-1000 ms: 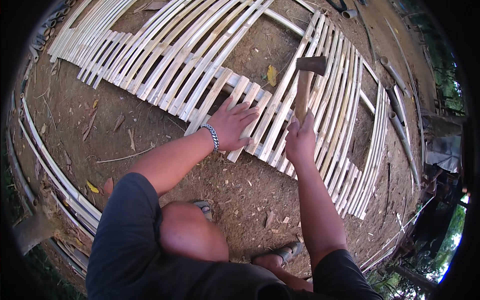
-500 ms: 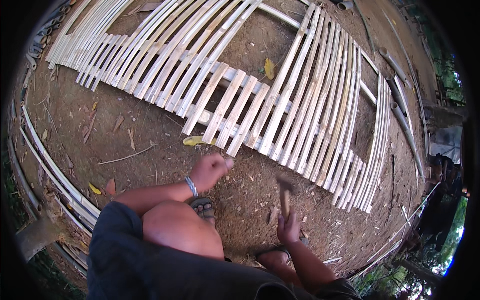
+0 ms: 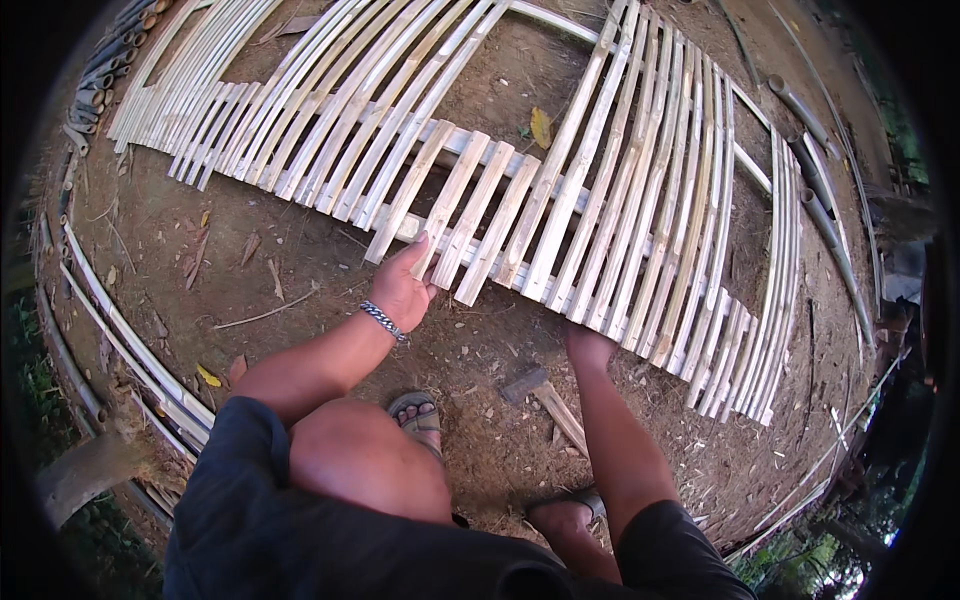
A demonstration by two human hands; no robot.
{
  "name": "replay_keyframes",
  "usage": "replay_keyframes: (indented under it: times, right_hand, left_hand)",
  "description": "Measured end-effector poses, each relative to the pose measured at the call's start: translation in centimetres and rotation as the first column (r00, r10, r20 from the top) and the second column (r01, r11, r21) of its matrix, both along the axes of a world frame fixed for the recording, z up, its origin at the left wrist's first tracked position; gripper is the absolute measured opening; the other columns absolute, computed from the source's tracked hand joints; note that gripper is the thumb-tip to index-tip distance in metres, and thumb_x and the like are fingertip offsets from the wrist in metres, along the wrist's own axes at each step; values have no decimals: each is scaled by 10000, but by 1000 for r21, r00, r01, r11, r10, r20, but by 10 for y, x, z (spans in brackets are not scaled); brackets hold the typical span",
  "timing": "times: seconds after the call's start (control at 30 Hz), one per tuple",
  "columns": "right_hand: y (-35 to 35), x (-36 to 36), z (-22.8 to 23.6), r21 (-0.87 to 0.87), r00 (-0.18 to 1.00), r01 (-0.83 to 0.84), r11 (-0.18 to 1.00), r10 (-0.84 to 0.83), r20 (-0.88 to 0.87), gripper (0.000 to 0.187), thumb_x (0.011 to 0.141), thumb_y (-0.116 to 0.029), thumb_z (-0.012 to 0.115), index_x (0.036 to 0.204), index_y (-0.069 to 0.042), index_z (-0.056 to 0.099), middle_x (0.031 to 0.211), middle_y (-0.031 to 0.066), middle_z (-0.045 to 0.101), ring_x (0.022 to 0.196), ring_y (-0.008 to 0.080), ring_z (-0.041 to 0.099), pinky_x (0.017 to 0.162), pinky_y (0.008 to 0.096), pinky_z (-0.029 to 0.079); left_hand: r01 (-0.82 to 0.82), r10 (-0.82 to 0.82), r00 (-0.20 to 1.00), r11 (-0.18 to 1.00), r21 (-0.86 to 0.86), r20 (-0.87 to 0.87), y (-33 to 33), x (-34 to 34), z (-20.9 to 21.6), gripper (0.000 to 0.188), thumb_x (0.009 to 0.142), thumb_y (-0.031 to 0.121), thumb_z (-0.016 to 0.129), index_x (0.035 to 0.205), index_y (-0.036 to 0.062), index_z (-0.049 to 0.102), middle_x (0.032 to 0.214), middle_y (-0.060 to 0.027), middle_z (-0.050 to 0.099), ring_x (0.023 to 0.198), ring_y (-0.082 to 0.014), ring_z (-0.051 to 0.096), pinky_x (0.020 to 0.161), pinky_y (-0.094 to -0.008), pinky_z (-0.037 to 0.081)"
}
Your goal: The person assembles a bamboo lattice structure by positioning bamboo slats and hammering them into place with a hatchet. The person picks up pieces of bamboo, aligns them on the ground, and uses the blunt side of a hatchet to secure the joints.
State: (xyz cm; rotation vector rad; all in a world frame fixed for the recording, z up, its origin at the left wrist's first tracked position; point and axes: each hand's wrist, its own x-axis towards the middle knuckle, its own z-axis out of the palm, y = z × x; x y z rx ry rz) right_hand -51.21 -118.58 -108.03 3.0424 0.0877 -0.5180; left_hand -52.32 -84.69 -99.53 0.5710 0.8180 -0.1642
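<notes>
A wide panel of pale bamboo slats point(image 3: 600, 215), fixed across long rails, lies over the dirt ahead of me. My left hand point(image 3: 402, 295), with a chain bracelet at the wrist, is closed on its near edge by the short slats, thumb up against them and fingers curled lower. Further right, my right hand point(image 3: 590, 345) reaches to the same edge; its fingers are hidden under the slats. On the ground between my arms rests a hammer point(image 3: 560, 412) with a wooden handle and a dark head, touched by neither hand.
My sandalled feet stand close behind the hammer, the left foot point(image 3: 417, 412) nearer the panel. Long bamboo strips point(image 3: 130, 345) lie along the left side. Dark bamboo poles point(image 3: 825, 225) lie at the right, and a stack of cut poles point(image 3: 100, 85) at the far left.
My right hand has let go of the hammer, now on the ground, and moved forward to the panel's edge. My left hand has gone forward from above the ground onto the slats.
</notes>
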Motion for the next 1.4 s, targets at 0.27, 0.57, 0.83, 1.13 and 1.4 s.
replay_keyframes:
  times: [0.27,0.57,0.83,1.13,1.4]
  right_hand:
    - [8,46,-47,-19,987,148,989,-149,-60,724,910,-489,626,1483,-105,404,1479,189,441,1378,400,400,1163,564,260]
    - [2,45,-58,9,987,149,989,-148,-59,710,915,-472,620,1483,-104,404,1484,193,434,1379,397,399,1160,553,271]
    - [2,53,-63,31,986,162,986,-161,-47,698,920,-456,615,1483,-102,404,1488,197,427,1381,395,398,1157,543,280]
    - [3,56,-67,49,983,180,982,-178,-54,684,925,-438,610,1483,-100,404,1493,201,420,1382,392,397,1153,532,291]
    - [-6,60,-68,39,979,201,979,-200,-47,672,930,-423,605,1483,-99,404,1498,204,414,1384,390,395,1150,522,300]
  left_hand:
    - [45,-45,999,999,13,29,8,-3,16,359,968,306,634,1258,97,594,1156,-35,635,1089,-184,577,1003,-406,427]
    - [50,-50,999,998,34,-17,7,-2,13,375,988,269,600,1297,62,551,1259,-82,616,1180,-206,577,1058,-400,435]
    - [96,-95,995,992,83,-18,5,1,16,373,999,264,568,1309,56,548,1258,-101,637,1206,-237,586,1041,-432,460]
    - [217,-210,976,952,216,-57,15,-9,7,337,992,288,598,1204,26,602,1140,-93,672,1043,-229,650,958,-442,502]
    - [597,-550,-172,-718,358,-817,36,35,69,732,886,690,555,616,15,638,586,-160,605,604,-317,654,625,-435,520]
